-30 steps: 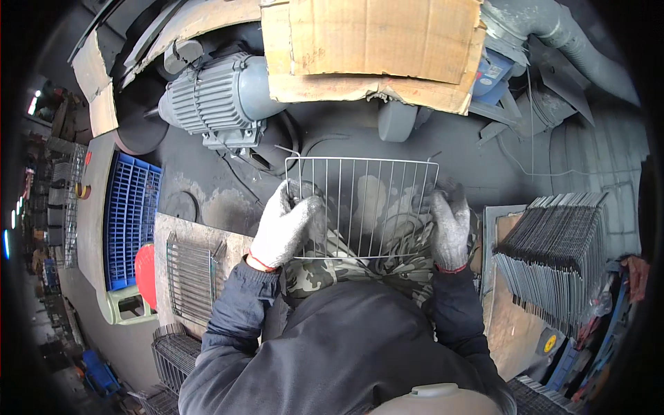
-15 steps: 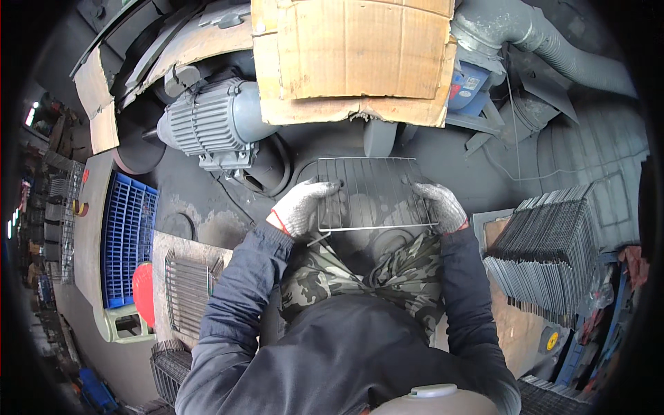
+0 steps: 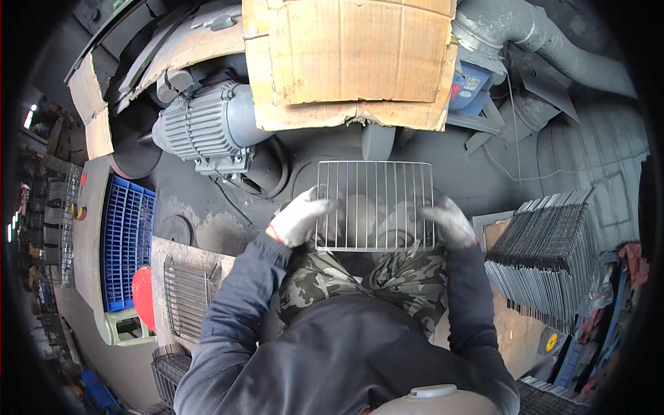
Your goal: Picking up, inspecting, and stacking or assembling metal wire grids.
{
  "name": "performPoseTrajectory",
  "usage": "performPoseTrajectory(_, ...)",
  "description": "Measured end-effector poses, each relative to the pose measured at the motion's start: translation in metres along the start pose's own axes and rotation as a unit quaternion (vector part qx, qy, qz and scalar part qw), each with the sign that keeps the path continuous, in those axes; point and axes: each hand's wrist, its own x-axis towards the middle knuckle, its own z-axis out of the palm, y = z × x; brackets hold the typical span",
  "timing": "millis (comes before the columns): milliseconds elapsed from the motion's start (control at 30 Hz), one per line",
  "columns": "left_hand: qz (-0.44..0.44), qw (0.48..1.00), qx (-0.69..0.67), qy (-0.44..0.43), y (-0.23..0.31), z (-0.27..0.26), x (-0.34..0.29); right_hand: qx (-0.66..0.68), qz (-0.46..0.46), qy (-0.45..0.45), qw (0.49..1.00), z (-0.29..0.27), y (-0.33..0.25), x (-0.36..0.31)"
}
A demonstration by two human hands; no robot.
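Between my two gloved hands is a rectangular wire rack point(image 3: 375, 207) with thin parallel bars, above my lap. My left hand point(image 3: 303, 217), in a white glove, closes on the rack's left side. On the opposite side my right hand point(image 3: 449, 221), gloved in white too, grips the right edge, its thumb over the bars. Camouflage trousers show just below the rack's near edge. A tall stack of similar racks point(image 3: 546, 256) stands to the right. On the left, several more racks point(image 3: 187, 297) lie on a board.
A grey electric motor point(image 3: 200, 128) sits ahead on the left. Cardboard sheets point(image 3: 353, 55) hang over the middle. A grey duct point(image 3: 546, 45) runs at the far right. Left are a blue plastic crate point(image 3: 129, 235) and a red round object point(image 3: 142, 297) by a pale green stool point(image 3: 124, 328).
The rack has tipped so that its face shows more fully, and its near edge has come closer to me. Both hands have moved slightly nearer with it.
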Motion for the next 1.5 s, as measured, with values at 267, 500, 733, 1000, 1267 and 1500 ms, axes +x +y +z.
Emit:
performPoseTrajectory(267,0.157,0.955,0.25,-0.025,0.054,0.067,-0.054,-0.405,-0.282,0.361,0.791,0.07,-0.069,-0.051)
performPoseTrajectory(500,0.607,0.569,0.53,0.16,0.065,0.109,-0.065,-0.176,-0.154,0.245,0.941,0.086,-0.046,-0.063)
performPoseTrajectory(733,0.274,0.947,-0.08,0.145,-0.037,0.126,-0.029,0.336,-0.263,0.3,0.853,0.134,-0.007,-0.048)
performPoseTrajectory(1000,0.251,0.945,0.008,0.208,-0.055,0.084,-0.008,0.348,-0.193,0.288,0.871,0.082,0.046,-0.047)
performPoseTrajectory(1267,0.27,0.935,0.072,0.22,-0.071,0.055,0.003,0.035,-0.126,0.254,0.958,0.053,0.012,-0.024)
performPoseTrajectory(1500,0.076,0.986,-0.002,0.15,-0.045,0.03,0.017,-0.054,0.107,0.14,0.983,0.02,0.012,0.009)
